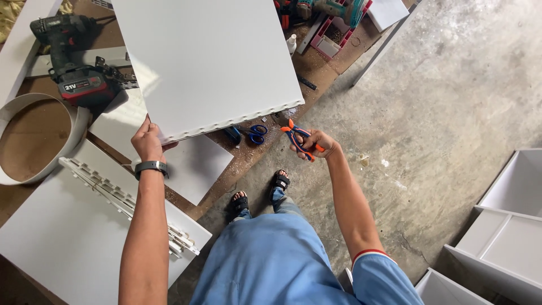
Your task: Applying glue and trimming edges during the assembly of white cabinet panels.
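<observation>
Edge trimming in hand: left hand [148, 141] clamped on white panel [209, 62] corner, right hand [313, 144] closed around orange-handled cutter [297, 137], which probably next needs aligning with panel edge.

white panel [209, 62], orange-and-blue pliers [299, 139], blue-handled scissors [255, 134], black-and-red drill [70, 59], grey concrete floor [451, 85], light blue shirt [271, 260].

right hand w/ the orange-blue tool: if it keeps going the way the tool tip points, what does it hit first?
Likely the near corner of the white panel: the tool in the right hand points up-left at it. Depth is unclear.
</observation>
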